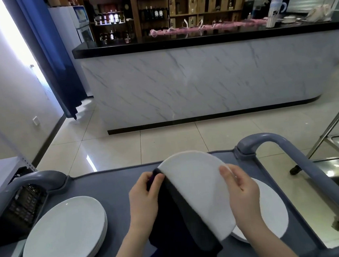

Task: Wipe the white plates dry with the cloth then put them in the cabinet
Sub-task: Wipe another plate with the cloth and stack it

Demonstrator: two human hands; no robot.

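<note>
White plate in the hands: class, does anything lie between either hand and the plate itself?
Yes. The dark cloth lies between the left hand and the white plate, draped over its left edge. The right hand grips the right rim bare. No cabinet is in view.

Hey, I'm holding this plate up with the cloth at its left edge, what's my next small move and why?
Probably sweep the left hand with the dark cloth rightward across the face of the held plate. The cloth covers only the plate's left edge, most of the face is bare, and the right hand holds the right rim.
</note>
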